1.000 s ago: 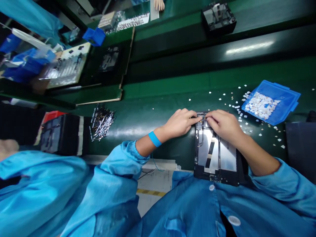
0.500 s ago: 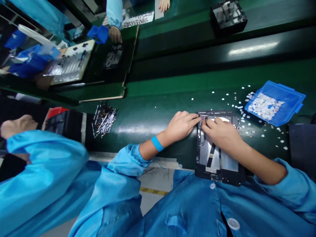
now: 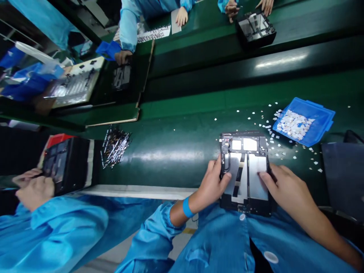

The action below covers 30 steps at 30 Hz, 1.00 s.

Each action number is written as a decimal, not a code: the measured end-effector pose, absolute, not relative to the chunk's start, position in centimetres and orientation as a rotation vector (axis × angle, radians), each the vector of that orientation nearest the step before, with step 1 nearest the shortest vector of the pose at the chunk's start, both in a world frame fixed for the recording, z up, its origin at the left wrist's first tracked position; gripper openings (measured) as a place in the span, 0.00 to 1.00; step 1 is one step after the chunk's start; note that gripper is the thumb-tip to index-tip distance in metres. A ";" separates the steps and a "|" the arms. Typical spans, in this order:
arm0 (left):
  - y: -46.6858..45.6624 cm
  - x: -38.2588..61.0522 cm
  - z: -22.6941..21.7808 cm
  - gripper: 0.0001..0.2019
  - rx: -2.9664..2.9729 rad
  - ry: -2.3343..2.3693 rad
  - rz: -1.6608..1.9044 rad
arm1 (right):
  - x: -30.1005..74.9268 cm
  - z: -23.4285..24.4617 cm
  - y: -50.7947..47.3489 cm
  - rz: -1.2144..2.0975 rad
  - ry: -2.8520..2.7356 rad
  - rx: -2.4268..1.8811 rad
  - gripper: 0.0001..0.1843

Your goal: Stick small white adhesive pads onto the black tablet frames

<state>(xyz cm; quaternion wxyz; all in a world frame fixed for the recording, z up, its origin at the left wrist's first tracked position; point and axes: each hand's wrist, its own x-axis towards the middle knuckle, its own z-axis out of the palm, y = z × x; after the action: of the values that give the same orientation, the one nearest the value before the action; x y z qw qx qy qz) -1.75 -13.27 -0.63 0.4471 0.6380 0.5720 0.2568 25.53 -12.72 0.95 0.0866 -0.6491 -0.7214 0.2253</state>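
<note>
Between my hands lies a flat black-framed tablet housing (image 3: 257, 172) with silver inner panels, near the bench edge in front of my body. It looks like the top one of a stack, though the lower layers are hard to make out. My left hand (image 3: 212, 182) grips its left side, thumb on top and fingers round the edge. On the opposite side, my right hand (image 3: 284, 185) holds the right edge with its thumb over the silver panel. The undersides of both hands' fingers are hidden.
A blue bin (image 3: 318, 117) of small white pieces stands to the right, with more pieces scattered around. A pile of thin strips (image 3: 116, 147) lies left. A co-worker's hands (image 3: 35, 185) hold a black housing at far left; other people's hands work across the bench.
Both my hands have moved from the housing's upper left corner down to its two sides and now grip it. Another person's hands have appeared at the black stack across the bench.
</note>
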 end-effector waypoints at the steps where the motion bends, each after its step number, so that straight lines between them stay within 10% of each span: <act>1: -13.6 -1.9 -0.6 0.34 1.530 1.446 0.704 | 24.7 1.5 -12.9 0.697 -2.128 -1.885 0.23; 16: -11.0 -20.5 1.1 0.32 1.274 2.111 0.714 | 21.8 -0.3 -4.6 0.663 -2.166 -1.693 0.22; 30: -0.6 -1.6 0.3 0.20 2.396 1.608 0.227 | 16.6 -2.1 1.7 0.605 -2.246 -1.581 0.19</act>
<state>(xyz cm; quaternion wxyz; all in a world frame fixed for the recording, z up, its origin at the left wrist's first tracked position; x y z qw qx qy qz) -1.60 -0.61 0.32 0.1232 0.8214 0.5514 0.0779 16.63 1.68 -2.14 0.1637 -0.5545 -0.7879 0.2121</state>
